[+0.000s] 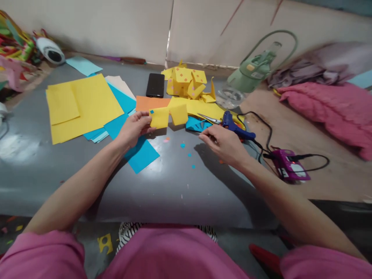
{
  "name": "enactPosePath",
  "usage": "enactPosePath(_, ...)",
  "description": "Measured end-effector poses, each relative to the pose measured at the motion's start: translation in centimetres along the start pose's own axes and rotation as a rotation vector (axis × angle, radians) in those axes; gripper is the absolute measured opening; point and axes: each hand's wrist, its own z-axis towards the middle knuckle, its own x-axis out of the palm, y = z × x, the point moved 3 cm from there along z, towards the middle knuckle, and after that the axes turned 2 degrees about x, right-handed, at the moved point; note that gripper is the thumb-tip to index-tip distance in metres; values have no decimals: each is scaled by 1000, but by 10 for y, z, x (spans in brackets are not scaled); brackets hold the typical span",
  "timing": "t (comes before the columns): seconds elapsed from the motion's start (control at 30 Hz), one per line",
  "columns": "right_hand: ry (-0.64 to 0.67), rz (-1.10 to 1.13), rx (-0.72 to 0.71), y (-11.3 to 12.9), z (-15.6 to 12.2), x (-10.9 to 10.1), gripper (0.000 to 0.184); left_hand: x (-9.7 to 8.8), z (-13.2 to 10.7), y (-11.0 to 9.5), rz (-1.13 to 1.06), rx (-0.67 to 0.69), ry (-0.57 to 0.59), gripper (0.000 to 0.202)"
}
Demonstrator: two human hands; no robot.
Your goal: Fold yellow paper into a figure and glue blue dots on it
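My left hand pinches the left end of a folded yellow paper piece, held up over the table. A small blue square sits in that piece's upper left corner. My right hand hovers to the right, thumb and fingertips drawn together; anything between them is too small to make out. Just beyond it lie a blue glue gun, scissors and a blue paper piece. Tiny blue paper bits are scattered on the table between my hands.
Yellow sheets and blue sheets lie left. Behind are a black phone and a spotted yellow paper model. To the right stand a green bottle and a purple power block with black cables.
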Motion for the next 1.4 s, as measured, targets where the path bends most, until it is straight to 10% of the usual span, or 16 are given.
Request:
enactPosePath(0.77,330,201,43,27,-25,4,17,-4,1,2,65,25,2,13)
enactPosePath(1.07,147,-497,365,-66,-23,-43,58,-3,-2,3,40,5,24,14)
enactPosePath(1.27,238,-582,359,-91,-20,-34,27,1,-3,2,32,-10,26,12)
enactPosePath(1.4,45,-438,431,-87,-22,-48,31,4,-2,2,9,-29,22,11)
